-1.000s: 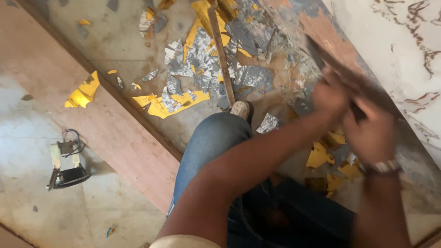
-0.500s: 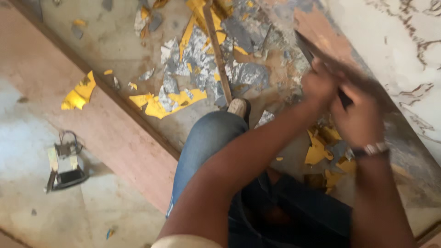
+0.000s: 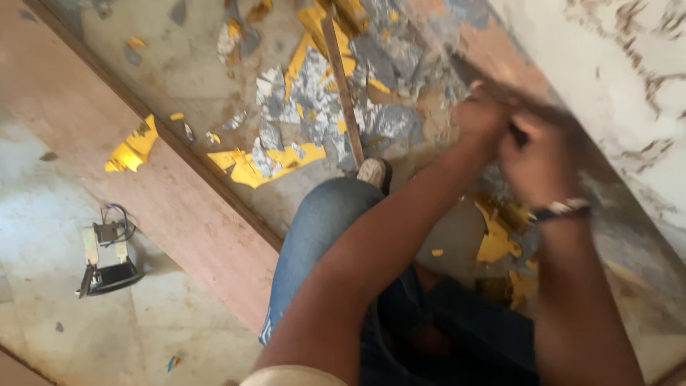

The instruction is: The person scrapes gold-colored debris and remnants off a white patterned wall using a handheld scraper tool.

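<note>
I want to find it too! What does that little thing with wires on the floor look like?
Start at the long reddish-brown board slanting across the floor. Just left of its lower part, on pale concrete, lies the small device. Unlike the yellow and silver scraps around, it is black and cream with looped wires on top.

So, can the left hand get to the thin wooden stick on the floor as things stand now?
Probably not at once. The left hand is closed, together with the right hand, around a dark blurred tool. The wooden stick lies uncovered just to the left of it, so the way is free once the fingers let go.
</note>
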